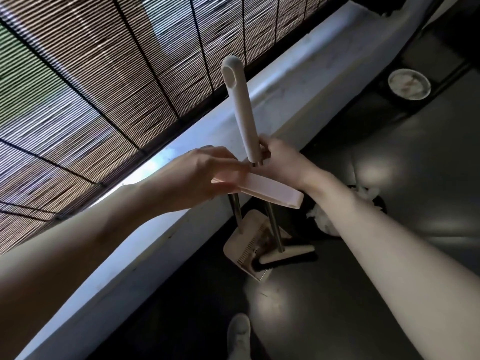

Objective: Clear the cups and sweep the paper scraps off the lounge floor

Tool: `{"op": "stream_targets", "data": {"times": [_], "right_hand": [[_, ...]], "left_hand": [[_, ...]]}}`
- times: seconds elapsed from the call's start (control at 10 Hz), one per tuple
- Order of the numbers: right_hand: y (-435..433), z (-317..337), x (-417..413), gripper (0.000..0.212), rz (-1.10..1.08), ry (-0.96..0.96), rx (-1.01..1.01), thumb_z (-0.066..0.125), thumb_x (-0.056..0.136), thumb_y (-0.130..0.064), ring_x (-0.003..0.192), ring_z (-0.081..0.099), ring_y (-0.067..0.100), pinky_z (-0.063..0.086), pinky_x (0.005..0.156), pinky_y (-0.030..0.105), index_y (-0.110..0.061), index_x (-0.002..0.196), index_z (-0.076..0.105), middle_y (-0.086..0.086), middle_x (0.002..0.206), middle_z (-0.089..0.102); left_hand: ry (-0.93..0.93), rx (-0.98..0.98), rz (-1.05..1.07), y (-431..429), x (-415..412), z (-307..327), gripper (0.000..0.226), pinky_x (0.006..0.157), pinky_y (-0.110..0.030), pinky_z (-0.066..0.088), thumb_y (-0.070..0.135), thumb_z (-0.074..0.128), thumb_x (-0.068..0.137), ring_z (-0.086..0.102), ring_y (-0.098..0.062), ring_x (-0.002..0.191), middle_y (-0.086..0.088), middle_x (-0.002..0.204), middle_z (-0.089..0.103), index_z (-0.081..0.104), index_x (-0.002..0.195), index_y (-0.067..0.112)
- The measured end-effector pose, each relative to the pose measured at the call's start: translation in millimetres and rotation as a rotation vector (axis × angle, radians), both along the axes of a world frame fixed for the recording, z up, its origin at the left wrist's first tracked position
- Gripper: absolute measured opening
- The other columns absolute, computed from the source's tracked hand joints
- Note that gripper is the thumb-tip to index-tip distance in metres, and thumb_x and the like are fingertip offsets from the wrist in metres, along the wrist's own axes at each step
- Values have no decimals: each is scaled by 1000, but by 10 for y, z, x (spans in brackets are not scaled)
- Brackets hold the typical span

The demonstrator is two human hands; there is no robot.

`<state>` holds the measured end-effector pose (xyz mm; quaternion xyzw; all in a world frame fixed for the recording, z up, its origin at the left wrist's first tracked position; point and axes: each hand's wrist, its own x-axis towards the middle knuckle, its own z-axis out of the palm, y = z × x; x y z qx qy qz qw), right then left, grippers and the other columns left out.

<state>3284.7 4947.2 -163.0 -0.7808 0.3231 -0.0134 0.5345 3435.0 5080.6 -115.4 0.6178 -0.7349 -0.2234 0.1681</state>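
Head view: you stand over a broom and dustpan set, both parked on the dark floor beside the pale window ledge.
Right grip: clenched round the lower end of the white broom handle, fingers wrapped at the point where the metal shaft begins.
Left grip: pinching the flat pink dustpan handle, fingers on top and thumb below.
Long axis: the broom handle rises from your right grip, leaning up and left toward the blind; its shaft drops steeply to the broom head. The dustpan handle lies crosswise, passing under your right wrist.
Key relation: the broom head sits in the mouth of the dustpan, almost straight below both grips, so you will likely need to lift along the shaft to part them.
Paper scraps: white crumpled pieces to the right of the pan, just beyond your right forearm; whether they lie in a bin, you cannot tell.
Nearer hand: the right.
Cup: well apart, far right.
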Motion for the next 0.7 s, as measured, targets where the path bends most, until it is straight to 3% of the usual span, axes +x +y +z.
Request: {"op": "stream_targets", "data": {"times": [0.1,0.2,0.3,0.5,0.7], "right_hand": [[-51,10,-5,35,-2,22,3,76,81,-31,93,56,7,45,77,24,-25,111,59,-8,99,58],[-110,5,6,54,-35,38,67,79,78,-24,103,58,14,47,89,30,-17,126,54,-3,105,61],[-121,4,-6,59,-33,58,70,79,77,-25,104,57,13,44,79,22,-16,129,53,-2,110,62],[-111,86,-117,60,-66,74,8,80,76,-30,111,55,16,46,97,36,-18,128,53,-3,115,59],[-156,365,-360,57,-80,60,-66,79,77,-29,101,56,11,42,86,26,-19,127,54,-11,105,57]], "left_hand": [[-1,-2,26,-5,14,-7,39,80,-36,52,20,73,82,62,-26,92,-8,106,66,66,121,16],[-3,-4,37,-7,15,-6,42,80,-37,51,21,75,82,61,-25,93,-7,107,65,65,122,16],[1,-1,52,-15,20,-8,44,81,-34,49,22,75,82,57,-19,90,-6,107,64,64,124,16],[-8,50,82,-16,20,42,51,83,-34,47,25,75,81,58,-24,97,-7,113,63,60,129,17],[-60,76,118,54,-34,242,55,90,-42,51,30,72,81,60,-23,108,-6,123,62,57,132,19]]}}
